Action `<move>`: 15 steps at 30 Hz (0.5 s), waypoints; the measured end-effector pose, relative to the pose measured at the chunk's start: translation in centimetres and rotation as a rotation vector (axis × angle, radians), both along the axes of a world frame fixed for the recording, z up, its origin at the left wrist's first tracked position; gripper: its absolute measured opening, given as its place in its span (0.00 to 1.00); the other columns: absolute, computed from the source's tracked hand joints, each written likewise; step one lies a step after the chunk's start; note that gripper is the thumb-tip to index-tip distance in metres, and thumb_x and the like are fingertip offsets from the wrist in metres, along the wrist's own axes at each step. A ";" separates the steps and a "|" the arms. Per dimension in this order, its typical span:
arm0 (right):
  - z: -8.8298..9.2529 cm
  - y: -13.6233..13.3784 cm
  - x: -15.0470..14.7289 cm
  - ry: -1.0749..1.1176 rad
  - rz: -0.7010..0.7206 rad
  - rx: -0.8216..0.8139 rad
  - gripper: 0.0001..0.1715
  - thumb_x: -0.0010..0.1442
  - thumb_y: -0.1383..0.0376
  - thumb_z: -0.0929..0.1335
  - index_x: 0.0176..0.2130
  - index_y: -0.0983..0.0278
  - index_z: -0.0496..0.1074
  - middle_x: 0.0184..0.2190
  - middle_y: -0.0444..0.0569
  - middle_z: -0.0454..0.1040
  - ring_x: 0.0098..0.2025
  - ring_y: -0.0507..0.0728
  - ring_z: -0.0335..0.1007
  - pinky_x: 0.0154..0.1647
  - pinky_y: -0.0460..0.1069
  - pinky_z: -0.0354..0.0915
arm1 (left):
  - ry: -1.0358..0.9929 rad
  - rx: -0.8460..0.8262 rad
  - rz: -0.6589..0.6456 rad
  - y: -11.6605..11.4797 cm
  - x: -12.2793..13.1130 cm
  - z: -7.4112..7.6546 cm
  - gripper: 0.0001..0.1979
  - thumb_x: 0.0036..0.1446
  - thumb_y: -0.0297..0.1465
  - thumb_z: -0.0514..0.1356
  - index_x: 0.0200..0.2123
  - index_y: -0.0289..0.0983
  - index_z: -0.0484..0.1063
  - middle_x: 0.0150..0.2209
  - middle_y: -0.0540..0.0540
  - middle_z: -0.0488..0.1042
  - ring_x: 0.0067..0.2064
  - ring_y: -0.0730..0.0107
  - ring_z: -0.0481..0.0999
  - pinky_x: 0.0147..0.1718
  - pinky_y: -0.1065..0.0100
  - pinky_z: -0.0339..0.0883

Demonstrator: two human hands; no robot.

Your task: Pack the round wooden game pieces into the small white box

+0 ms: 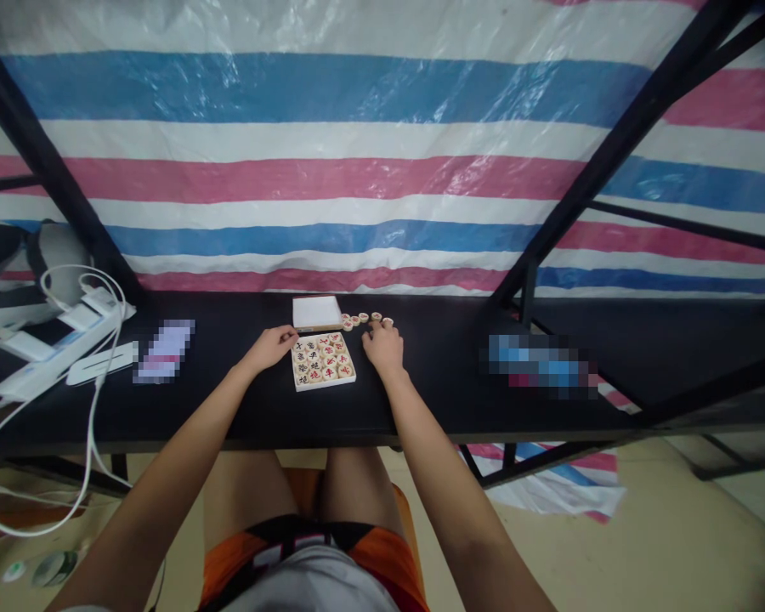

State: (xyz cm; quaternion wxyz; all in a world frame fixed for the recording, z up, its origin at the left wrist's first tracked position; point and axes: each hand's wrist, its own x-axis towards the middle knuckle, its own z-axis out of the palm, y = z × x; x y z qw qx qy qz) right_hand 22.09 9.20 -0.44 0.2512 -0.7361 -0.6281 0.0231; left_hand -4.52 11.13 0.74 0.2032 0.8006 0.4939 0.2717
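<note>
Just left of the frame's centre, an open white box (325, 386) of round character pieces (330, 374) sits on the black table (446, 374), a shallow white tray (317, 311) just above it, and at the box's upper-left corner the left hand (275, 348) has its fingers curled close to the thumb, though whether they touch or grip the rim I cannot tell. At mid-frame, the right hand (384, 347) looks partly open, fingers bent and slightly apart, fingertips at the right end of a short row of loose pieces (355, 320); whether it has hold of one, the fingers hide
</note>
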 end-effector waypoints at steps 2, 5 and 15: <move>-0.1 -0.1 0.0 -0.006 0.008 0.007 0.16 0.60 0.66 0.62 0.46 0.64 0.73 0.48 0.61 0.68 0.48 0.65 0.66 0.47 0.59 0.63 | -0.004 0.005 0.000 0.0 0.0 0.0 0.15 0.58 0.39 0.53 0.34 0.36 0.74 0.24 0.51 0.71 0.26 0.71 0.66 0.28 0.71 0.56; -0.1 -0.2 -0.1 -0.003 0.021 0.026 0.16 0.58 0.67 0.63 0.45 0.63 0.73 0.47 0.60 0.69 0.47 0.65 0.66 0.45 0.58 0.65 | -0.008 0.009 -0.011 0.0 0.0 0.0 0.14 0.58 0.39 0.53 0.33 0.36 0.73 0.25 0.51 0.71 0.27 0.71 0.66 0.28 0.71 0.57; -0.1 0.2 -0.3 0.254 0.193 0.161 0.13 0.55 0.68 0.64 0.41 0.62 0.73 0.41 0.52 0.73 0.41 0.58 0.70 0.46 0.52 0.66 | -0.014 0.008 -0.012 0.1 0.0 -0.1 0.15 0.58 0.40 0.52 0.33 0.36 0.74 0.25 0.50 0.72 0.27 0.71 0.67 0.29 0.71 0.58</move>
